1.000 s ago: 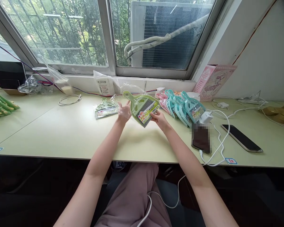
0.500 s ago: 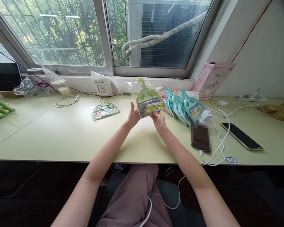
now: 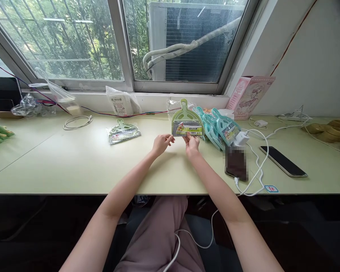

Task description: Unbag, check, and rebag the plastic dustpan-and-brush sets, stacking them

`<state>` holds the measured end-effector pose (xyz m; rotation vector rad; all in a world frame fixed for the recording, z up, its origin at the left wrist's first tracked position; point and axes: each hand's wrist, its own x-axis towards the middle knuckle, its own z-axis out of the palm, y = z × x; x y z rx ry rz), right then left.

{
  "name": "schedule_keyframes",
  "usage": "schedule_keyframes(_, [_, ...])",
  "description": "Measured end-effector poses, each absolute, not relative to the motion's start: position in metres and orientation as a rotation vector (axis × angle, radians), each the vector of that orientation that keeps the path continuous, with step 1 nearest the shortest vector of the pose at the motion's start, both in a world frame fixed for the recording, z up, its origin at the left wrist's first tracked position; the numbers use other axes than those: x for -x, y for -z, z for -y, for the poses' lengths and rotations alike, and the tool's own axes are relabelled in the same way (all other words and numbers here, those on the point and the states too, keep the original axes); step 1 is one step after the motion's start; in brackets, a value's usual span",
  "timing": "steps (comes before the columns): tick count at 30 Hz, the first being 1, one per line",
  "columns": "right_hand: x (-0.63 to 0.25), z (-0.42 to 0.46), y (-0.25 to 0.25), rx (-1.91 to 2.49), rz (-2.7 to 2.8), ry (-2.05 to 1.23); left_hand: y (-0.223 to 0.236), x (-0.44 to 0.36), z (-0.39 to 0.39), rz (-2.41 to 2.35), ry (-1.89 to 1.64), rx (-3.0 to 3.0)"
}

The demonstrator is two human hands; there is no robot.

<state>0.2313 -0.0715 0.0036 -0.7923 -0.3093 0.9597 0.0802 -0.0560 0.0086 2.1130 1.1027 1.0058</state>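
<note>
A green dustpan and brush set [image 3: 187, 117] in clear plastic wrap stands nearly upright above the table, its printed label facing me. My right hand [image 3: 192, 144] grips its bottom edge, thumb in front. Beside the lower left corner is my left hand [image 3: 161, 144], fingers loosely bent and slightly apart, the tips close to the wrap; whether they touch it is unclear. Another wrapped green dustpan set [image 3: 122, 132] lies flat on the table to the left. To the right, several turquoise dustpan sets [image 3: 219, 126] lie overlapping in a pile.
A blurred-out phone [image 3: 236, 164] with a white charging cable [image 3: 263, 166] lies right of my arm, near a second phone [image 3: 283, 161]. A pink box [image 3: 251, 97] and a white plastic-wrapped packet [image 3: 121, 104] stand by the window. A coiled cable [image 3: 78, 122] is at left.
The held dustpan set has moved right and straightened from its tilt. My left hand has dropped from its side to near its lower corner. The view has shifted slightly.
</note>
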Motion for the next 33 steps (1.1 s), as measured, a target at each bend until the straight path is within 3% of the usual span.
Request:
schedule_keyframes(11, [-0.243, 0.065, 0.0, 0.779, 0.271, -0.903, -0.007, -0.091, 0.072, -1.223, -0.87, -2.367])
schedule_keyframes(19, [-0.236, 0.066, 0.001, 0.755, 0.417, -0.897, -0.009, -0.09, 0.065, -1.221, -1.308, -1.98])
schedule_keyframes(33, [-0.21, 0.073, 0.008, 0.855, 0.655, -0.992, 0.001, -0.087, 0.057, -1.229, -1.673, -1.863])
